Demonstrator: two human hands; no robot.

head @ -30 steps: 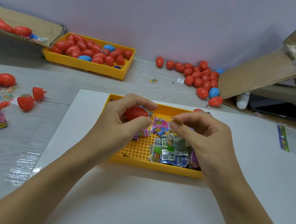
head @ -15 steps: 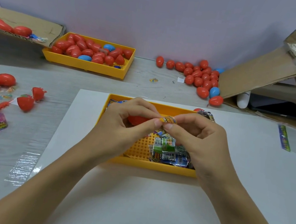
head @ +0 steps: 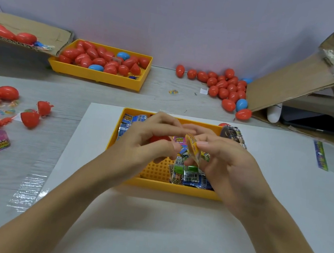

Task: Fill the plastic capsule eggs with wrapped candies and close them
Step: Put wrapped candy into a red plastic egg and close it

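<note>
Both hands meet over the near tray [head: 174,189], which sits on a white sheet [head: 156,233] at the middle of the surface [head: 4,167]. The left hand [head: 144,144] curls around a red egg [head: 158,139], and most of that egg is hidden behind the fingers, so I cannot tell whether it is a half or a whole one. The right hand [head: 227,167] pinches a yellow candy [head: 191,146] between thumb and fingertips, held on edge just beside the egg; its print is too blurred to read. Under the hands, more wrapped candies [head: 189,175] lie in the tray, partly covered by the wrists.

At the far left of the surface a second tray [head: 95,75] holds closed eggs, red and a few blue. More eggs [head: 226,87] lie loose at the far edge, running under a leaning cardboard flap [head: 293,84]. Open red halves [head: 30,119] are scattered along the left edge, some cut off by the frame.
</note>
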